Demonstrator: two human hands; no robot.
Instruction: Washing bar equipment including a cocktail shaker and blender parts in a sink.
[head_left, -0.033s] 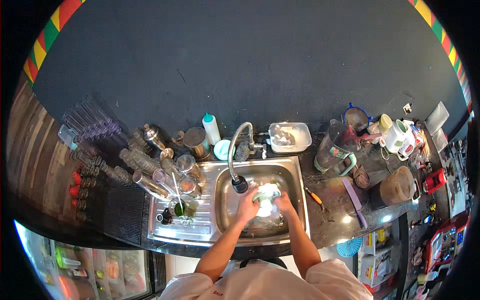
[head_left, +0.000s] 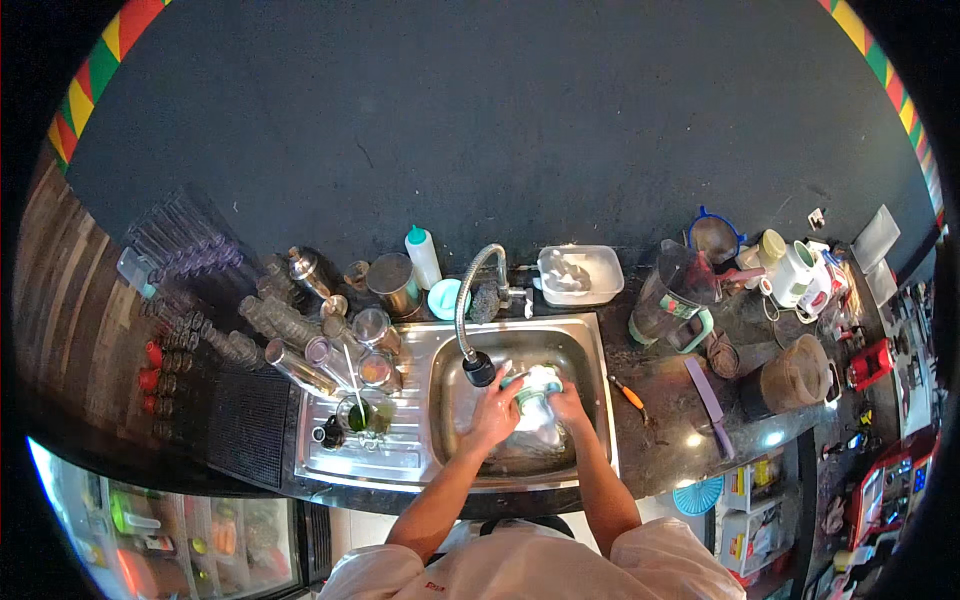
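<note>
A: Hands doing what, near the flexible-neck faucet (head_left: pixel 461 312)?

B: Left hand (head_left: pixel 494 408) just below the faucet's nozzle (head_left: pixel 480 370), right hand (head_left: pixel 567 403) farther right of it; both apparently grasping a pale green-and-white item (head_left: pixel 540 380). Too washed out by glare to name more closely.

A: Exact place of that item?

B: Inside the steel sink basin (head_left: pixel 446 400), just right of the faucet's nozzle, between both hands.

A: Worst risk?

B: Probably a slip, from a wet-looking, glossy surface in a bare grip. Hard steel below the faucet, so perhaps a knock, or a crack if brittle.

A: Any trouble from the nozzle?

B: Possibly a bump, from lifting so close beside it.

A: Left of the faucet?

B: Crowded: steel tumbler (head_left: pixel 302 368), straw-holding glass (head_left: pixel 355 413). Easy to topple with one careless sweep.

A: Right of the faucet?

B: Orange-handled tool (head_left: pixel 627 392) beside the basin, purple-bladed knife (head_left: pixel 705 390) beyond. Risk of a cut from reaching blindly.
</note>
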